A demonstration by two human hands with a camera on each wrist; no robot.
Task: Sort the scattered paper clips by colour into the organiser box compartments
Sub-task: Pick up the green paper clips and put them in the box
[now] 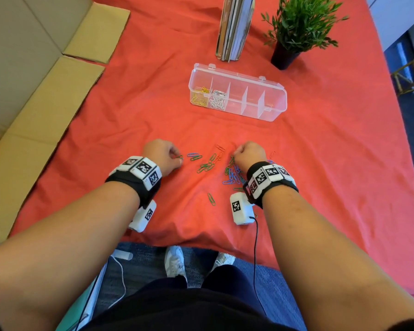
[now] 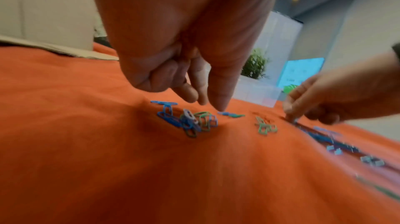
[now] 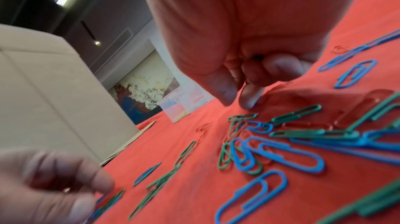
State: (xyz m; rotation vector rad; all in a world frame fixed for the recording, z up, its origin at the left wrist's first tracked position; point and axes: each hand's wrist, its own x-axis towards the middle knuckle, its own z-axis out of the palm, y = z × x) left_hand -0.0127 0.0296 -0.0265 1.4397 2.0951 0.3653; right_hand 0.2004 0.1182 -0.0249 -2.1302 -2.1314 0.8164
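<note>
On the red-clothed bench (image 1: 332,144), both hands are curling down among loose clips (image 1: 208,163); whether left hand (image 1: 163,156) or right hand (image 1: 249,155) is gripping one I cannot tell, so they should be pinching single colours for the organiser box (image 1: 276,111) at twelve o'clock.

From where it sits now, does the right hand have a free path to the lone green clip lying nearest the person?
Probably yes. The lone green clip lies flat on bare red cloth, apart from the other clips. The right hand is just beyond it; only its own wrist camera sits beside the clip, so pulling back should get there.
</note>
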